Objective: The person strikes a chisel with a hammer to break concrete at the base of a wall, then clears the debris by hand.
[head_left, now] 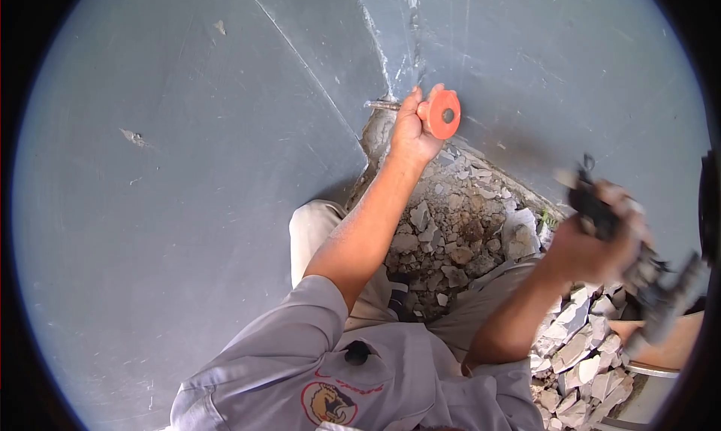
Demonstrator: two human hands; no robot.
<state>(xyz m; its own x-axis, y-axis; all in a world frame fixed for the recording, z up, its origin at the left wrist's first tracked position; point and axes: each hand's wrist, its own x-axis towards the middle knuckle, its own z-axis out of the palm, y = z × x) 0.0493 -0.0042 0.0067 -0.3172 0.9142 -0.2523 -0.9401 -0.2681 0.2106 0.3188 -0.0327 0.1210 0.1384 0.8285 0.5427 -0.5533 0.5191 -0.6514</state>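
Note:
My left hand (pixel 417 130) is wrapped round a chisel with an orange round hand guard (pixel 444 114). The chisel's metal shank (pixel 384 105) points left, its end at the broken edge where the grey wall panels meet. Off to the right, my right hand (pixel 604 239) is closed round a hammer (pixel 665 299), which is smeared by motion. Its dark grip shows above the fist and its head below, at the lower right. A wide gap lies between the hammer and the chisel's struck end.
Broken rubble (pixel 451 235) fills the hollow between my knees. Grey chunks (pixel 582 352) are piled at the lower right, beside an orange-tan container (pixel 665 344). Smooth grey surfaces (pixel 188 205) with cracks and seams stretch across the left and top. A small green plant (pixel 550 220) grows by the edge.

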